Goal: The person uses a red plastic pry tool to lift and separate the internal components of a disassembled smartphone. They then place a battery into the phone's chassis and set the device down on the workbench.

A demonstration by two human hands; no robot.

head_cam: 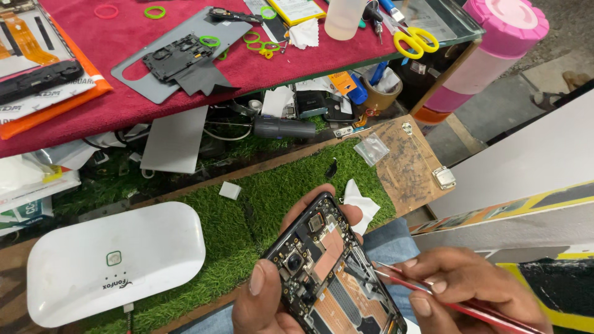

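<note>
Opened phone in left hand; right hand pinching tweezers beside it.

1. Premises: a small phone repair workshop.
2. Evidence: a bench under a red cloth carries a grey phone back panel, loose green rings, yellow-handled scissors and a plastic bottle.
3. A lower shelf lined with artificial grass holds a white device.
4. An opened phone with exposed boards is in hand.

black opened phone, red tweezers, crimson cloth, yellow scissors
</note>
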